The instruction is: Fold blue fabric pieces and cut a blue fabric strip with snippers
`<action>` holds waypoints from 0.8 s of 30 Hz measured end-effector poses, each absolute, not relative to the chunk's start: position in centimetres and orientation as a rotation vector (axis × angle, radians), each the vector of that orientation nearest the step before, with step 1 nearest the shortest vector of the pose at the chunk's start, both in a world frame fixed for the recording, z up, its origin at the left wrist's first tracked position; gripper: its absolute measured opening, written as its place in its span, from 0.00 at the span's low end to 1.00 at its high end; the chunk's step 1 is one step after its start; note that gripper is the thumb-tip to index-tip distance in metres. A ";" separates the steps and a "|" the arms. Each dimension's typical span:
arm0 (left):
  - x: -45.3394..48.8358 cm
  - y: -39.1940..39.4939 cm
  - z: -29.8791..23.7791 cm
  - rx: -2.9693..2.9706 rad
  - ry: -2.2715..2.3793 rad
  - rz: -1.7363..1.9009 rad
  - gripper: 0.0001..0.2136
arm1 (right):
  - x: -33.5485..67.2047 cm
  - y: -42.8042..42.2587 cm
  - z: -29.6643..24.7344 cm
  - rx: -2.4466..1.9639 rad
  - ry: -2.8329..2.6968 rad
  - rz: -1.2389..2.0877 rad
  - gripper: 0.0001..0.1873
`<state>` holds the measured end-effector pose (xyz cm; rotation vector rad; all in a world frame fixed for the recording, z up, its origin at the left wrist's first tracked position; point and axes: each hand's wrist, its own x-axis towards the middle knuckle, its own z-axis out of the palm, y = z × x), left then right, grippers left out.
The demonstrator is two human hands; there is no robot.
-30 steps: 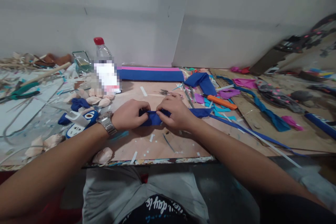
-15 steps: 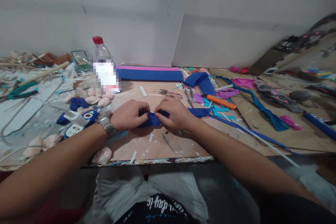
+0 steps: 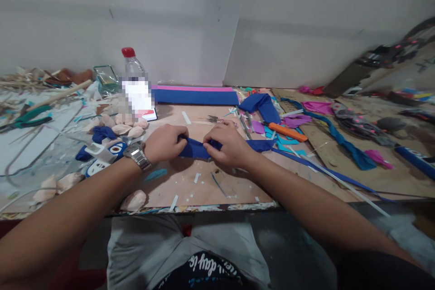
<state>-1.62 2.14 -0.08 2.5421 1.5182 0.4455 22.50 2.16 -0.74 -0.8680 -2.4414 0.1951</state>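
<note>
As I watch, L hand [image 3: 165, 145]: clamped on blue strip [image 3: 195, 149], inboard of table [image 3: 159, 192] frt edge.
R hand [image 3: 228, 145]: clamped on same.
Bk edge: blue/pink band [image 3: 195, 96].

- cloth strip [image 3: 195, 149]: plain dk blue
- far band [image 3: 195, 97]: blue w/ pink edge
- bottle cap [image 3: 128, 52]: red
- cutter [image 3: 288, 132], R: orange
- pliers [image 3: 27, 120], L: green
- watch [image 3: 140, 157]: silver
- shirt [image 3: 210, 278]: blk w/ wht lettering

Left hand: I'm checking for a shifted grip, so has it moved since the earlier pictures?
Yes: the left hand has moved slightly left and away from the person, judged against the white scrap lying beyond it.
</note>
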 end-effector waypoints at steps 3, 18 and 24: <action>-1.8 2.5 0.0 2.529 1.597 0.441 0.12 | 22.6 2.2 -0.7 -0.882 -2.388 0.184 0.04; -0.9 1.0 0.3 2.485 1.021 0.369 0.14 | 22.3 2.0 -1.0 -0.788 -2.505 0.253 0.05; -0.9 0.9 0.3 2.363 0.982 0.387 0.15 | 22.4 2.1 -1.0 -0.781 -2.498 0.234 0.06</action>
